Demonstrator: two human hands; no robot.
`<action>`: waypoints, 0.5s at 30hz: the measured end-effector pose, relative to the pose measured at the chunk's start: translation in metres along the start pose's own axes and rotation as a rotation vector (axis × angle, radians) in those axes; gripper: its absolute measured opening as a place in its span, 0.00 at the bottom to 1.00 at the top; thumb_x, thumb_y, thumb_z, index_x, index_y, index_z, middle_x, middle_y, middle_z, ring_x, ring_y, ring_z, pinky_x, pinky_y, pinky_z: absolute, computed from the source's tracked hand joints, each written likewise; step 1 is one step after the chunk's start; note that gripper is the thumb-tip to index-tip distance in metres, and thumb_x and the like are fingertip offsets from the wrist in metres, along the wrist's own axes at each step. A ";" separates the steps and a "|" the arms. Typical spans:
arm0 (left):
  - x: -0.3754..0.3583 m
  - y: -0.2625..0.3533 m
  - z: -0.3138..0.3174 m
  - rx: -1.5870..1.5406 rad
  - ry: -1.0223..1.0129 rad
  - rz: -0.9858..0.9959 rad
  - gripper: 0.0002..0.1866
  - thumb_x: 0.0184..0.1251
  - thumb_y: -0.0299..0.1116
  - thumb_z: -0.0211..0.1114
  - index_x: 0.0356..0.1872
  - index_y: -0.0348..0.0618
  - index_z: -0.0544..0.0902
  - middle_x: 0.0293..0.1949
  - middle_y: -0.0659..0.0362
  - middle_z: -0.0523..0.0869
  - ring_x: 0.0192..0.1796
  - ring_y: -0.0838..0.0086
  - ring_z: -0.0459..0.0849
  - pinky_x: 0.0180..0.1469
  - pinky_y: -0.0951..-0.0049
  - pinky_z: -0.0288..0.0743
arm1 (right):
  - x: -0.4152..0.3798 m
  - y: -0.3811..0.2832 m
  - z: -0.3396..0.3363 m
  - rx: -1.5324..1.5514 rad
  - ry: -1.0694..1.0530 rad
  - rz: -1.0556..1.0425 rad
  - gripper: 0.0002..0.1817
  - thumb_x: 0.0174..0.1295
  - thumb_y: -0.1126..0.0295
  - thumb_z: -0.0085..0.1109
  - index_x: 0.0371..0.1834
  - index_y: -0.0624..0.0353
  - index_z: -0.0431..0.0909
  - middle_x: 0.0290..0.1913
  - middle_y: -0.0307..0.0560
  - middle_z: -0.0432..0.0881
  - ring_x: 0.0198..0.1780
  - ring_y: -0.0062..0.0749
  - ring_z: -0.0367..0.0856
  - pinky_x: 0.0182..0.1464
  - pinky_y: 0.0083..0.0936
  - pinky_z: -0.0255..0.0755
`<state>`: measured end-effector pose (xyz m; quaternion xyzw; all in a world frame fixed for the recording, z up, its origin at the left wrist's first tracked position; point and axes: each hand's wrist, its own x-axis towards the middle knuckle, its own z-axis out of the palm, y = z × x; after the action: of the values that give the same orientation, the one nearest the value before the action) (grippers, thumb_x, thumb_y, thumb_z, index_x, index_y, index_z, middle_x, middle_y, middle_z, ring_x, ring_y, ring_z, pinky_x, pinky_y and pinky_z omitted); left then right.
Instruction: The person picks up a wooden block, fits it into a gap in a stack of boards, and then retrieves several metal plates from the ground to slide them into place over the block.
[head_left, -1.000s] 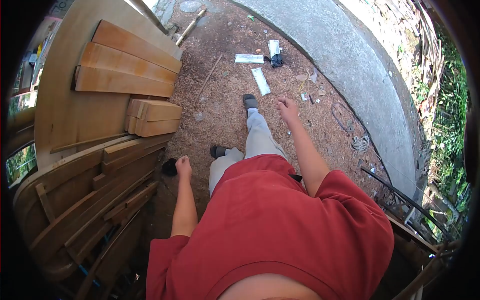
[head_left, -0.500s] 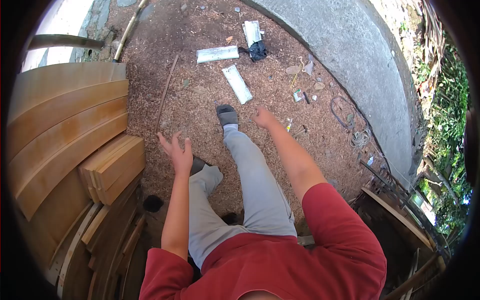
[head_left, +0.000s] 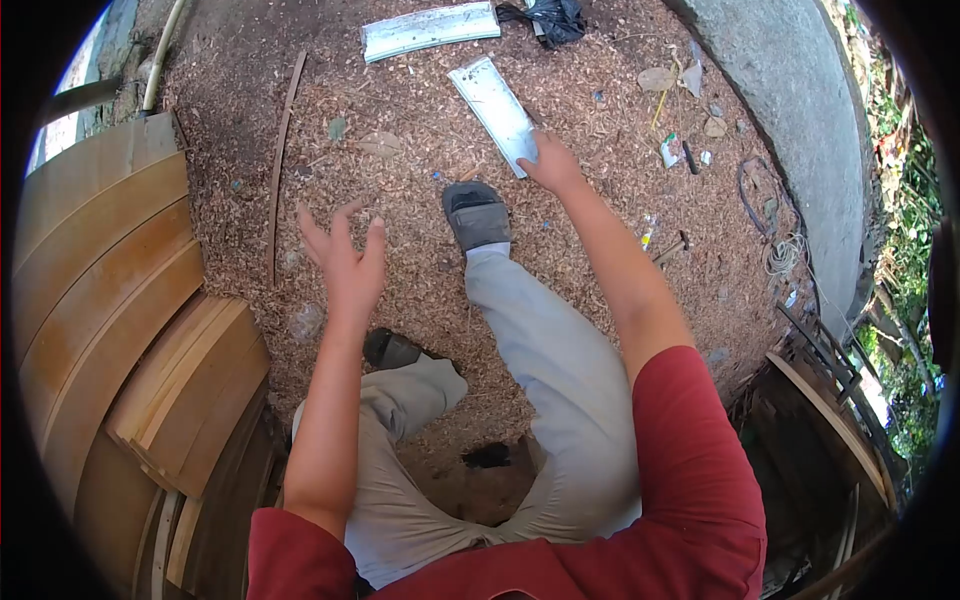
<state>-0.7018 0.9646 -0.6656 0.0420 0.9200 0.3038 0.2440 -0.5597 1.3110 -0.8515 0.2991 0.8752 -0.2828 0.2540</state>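
Note:
A white, smudged long panel [head_left: 493, 108] lies slanted on the ground in front of my forward foot. My right hand [head_left: 552, 165] is at its near right end, with the thumb over the panel and the fingers at its edge; the fingertips are partly hidden. My left hand [head_left: 345, 258] hangs above the wood shavings with its fingers spread and nothing in it. Beyond lies a second white panel [head_left: 430, 32], with a black plastic bag [head_left: 556, 20] to its right.
Stacked wooden boards [head_left: 110, 250] stand along the left. A thin wooden strip [head_left: 285, 170] lies on the shavings. To the right are a concrete slab edge [head_left: 780, 110], a hammer-like tool [head_left: 672, 246], coiled cord [head_left: 785, 254] and scattered litter. My sandalled foot [head_left: 476, 215] is near the panel.
My right hand has reached forward from over the ground to the near panel's end. My left hand stays spread. The view has moved closer to the panels.

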 end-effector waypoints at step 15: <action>0.196 -0.070 0.016 0.468 0.021 0.285 0.34 0.72 0.54 0.70 0.75 0.50 0.79 0.89 0.36 0.36 0.89 0.33 0.37 0.83 0.33 0.52 | 0.003 -0.003 0.017 -0.044 0.167 0.033 0.35 0.55 0.64 0.77 0.63 0.66 0.72 0.62 0.71 0.76 0.59 0.67 0.83 0.64 0.49 0.80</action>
<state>-0.8610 0.9607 -0.8005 0.2230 0.9525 0.1146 0.1728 -0.5592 1.2991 -0.8639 0.3303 0.8943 -0.2334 0.1913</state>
